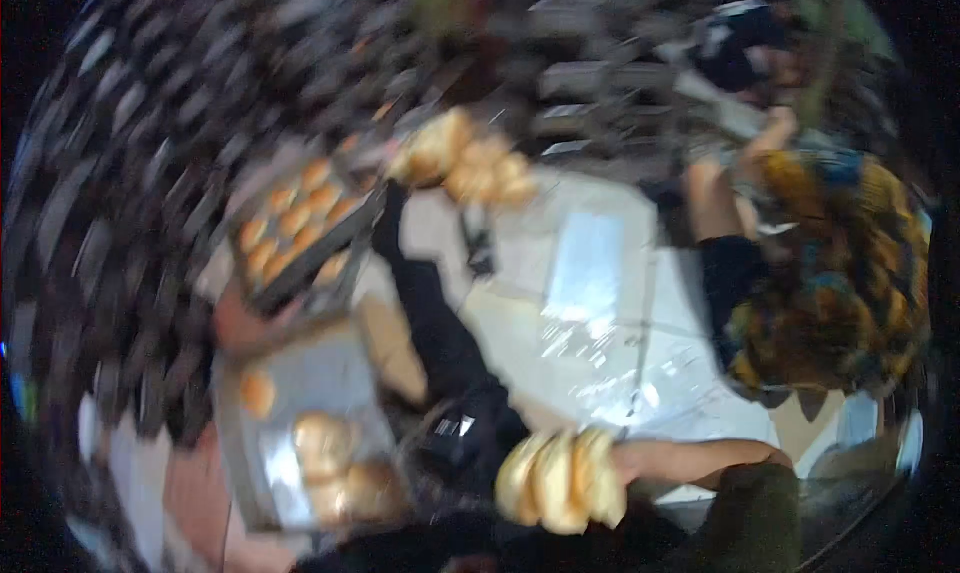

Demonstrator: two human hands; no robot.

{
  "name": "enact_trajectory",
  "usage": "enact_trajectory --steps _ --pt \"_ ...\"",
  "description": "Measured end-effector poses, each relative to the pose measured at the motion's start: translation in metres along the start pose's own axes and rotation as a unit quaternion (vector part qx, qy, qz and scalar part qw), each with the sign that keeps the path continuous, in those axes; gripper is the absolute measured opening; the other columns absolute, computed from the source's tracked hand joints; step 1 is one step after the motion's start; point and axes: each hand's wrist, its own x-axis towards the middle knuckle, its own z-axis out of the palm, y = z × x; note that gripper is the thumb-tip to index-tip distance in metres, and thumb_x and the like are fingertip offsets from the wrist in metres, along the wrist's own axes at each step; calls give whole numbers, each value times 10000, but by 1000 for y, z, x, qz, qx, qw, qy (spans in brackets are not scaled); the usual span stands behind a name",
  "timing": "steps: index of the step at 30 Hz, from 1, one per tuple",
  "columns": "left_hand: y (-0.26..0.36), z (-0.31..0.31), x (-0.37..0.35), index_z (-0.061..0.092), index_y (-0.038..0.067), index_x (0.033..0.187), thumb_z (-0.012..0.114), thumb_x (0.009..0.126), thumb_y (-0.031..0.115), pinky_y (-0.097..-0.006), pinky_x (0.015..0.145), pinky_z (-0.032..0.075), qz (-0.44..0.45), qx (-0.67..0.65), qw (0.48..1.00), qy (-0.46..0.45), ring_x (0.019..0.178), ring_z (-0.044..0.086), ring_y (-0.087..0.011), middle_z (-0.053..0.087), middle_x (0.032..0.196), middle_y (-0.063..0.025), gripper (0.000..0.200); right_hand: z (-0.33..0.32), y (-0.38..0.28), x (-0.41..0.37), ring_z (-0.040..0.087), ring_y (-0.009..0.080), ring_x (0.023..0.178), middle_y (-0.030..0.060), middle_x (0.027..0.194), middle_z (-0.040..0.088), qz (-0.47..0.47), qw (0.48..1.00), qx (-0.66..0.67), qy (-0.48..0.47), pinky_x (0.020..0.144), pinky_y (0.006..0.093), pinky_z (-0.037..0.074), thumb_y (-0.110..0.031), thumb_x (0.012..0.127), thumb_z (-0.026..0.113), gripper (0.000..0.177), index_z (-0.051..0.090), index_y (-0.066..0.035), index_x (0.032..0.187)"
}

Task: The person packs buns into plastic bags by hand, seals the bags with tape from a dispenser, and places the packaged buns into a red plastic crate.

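Note:
My right hand reaches in from the lower right and is closed on a row of bread buns, pale and golden, pressed side by side. The buns hide most of its fingers. They hang above dark clothing at the bottom of the view. To the left lies a metal baking tray with a few golden buns at its near end and a single bun near its left side. I do not make out my left hand. The whole picture is smeared by motion.
Another tray full of small buns stands beyond the first. More bread is heaped at the far side of a pale surface with clear plastic sheeting. A person in a patterned top sits at the right.

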Motion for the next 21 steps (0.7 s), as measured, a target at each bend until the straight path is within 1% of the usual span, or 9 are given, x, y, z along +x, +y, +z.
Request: enact_trajectory --steps 3,5,6,7,8,9,11,14,21 --pt "-64 -6 -6 357 51 1237 669 790 232 -358 824 411 88 12 973 214 1018 448 -213 393 1206 -141 575 30 -26 24 566 236 1056 142 1159 561 -20 991 -97 93 911 385 468 -164 788 684 500 469 -23 1217" --pt "-42 -4 4 327 38 1180 702 741 159 -336 764 394 253 223 887 315 942 406 -205 373 1096 -134 590 39 -39 27 581 241 1028 152 1135 571 -26 979 -142 145 880 393 493 -168 794 679 459 496 -22 1188" --pt "-43 2 9 347 21 1165 766 680 207 -341 775 398 283 227 859 362 946 417 -234 384 1080 -148 667 39 -43 26 589 244 1014 157 1123 576 -29 974 -151 169 864 397 505 -170 797 677 439 509 -21 1174" --pt "-43 6 19 367 5 1150 829 618 255 -345 787 402 321 234 824 405 949 427 -264 394 1065 -161 747 32 -45 24 542 273 1080 154 1189 516 -27 970 -142 193 906 431 474 -195 705 748 677 387 -55 1261" --pt "-42 10 25 367 5 1150 829 618 255 -345 787 402 311 230 821 420 949 427 -264 394 1065 -161 747 26 -42 17 496 303 1145 150 1255 456 -30 965 -137 221 949 466 444 -220 613 819 929 266 -88 1348" --pt "-39 14 33 368 -5 1150 834 612 271 -347 805 394 345 229 797 440 981 413 -274 390 1080 -172 764 17 -40 10 470 307 1172 153 1275 427 -17 967 -94 235 969 458 420 -142 594 808 975 221 -88 1371" --pt "-36 17 47 368 -15 1151 839 606 288 -349 823 387 379 228 771 458 1012 398 -284 387 1094 -183 781 20 -43 24 459 303 1182 151 1283 415 -2 965 -143 220 975 451 411 -125 594 798 987 203 -92 1380" --pt "-28 18 62 284 18 1206 835 603 292 -367 803 389 336 261 799 425 1013 374 -273 364 1115 -164 861 32 -52 50 436 261 1199 132 1290 405 71 946 -231 215 987 411 391 -36 607 766 988 172 -85 1395" --pt "1 -9 88 491 40 921 691 683 89 -392 680 381 305 334 802 391 804 488 -303 500 863 -133 315 29 -45 136 467 201 1152 99 1236 474 152 899 -318 259 968 340 399 -42 722 729 826 234 -62 1383"
